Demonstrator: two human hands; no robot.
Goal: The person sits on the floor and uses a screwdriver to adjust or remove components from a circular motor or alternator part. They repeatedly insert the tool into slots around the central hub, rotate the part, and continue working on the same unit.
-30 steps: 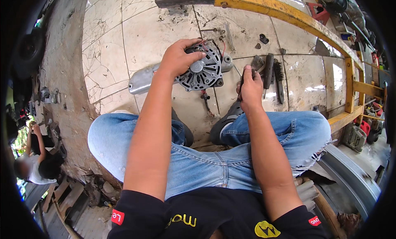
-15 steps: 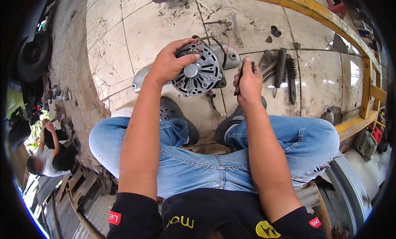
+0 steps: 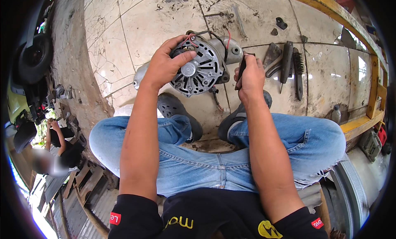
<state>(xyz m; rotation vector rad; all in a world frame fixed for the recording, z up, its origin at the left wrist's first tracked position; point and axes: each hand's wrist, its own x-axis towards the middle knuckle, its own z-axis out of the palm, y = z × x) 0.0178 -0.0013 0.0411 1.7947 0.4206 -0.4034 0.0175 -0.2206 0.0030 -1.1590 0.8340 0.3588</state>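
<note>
A round grey alternator with a slotted end face stands on the tiled floor in front of me, red and black wires at its top. My left hand grips its left upper edge, thumb lying over the slotted face and fingers behind. Right of the alternator and apart from it, my right hand is closed round a thin, dark, flat piece whose kind I cannot make out. Behind the alternator lies a silvery metal part with a hole in its rounded end. A short wire lead hangs below the housing.
To the right lie a scraper, a dark-handled screwdriver and a wire brush. A spanner and bolts lie farther off. A yellow metal frame borders the right. Another person sits far left.
My right hand has turned slightly, its fingers more curled over the dark piece. My left hand keeps its hold on the alternator. The whole view has shifted a little.
</note>
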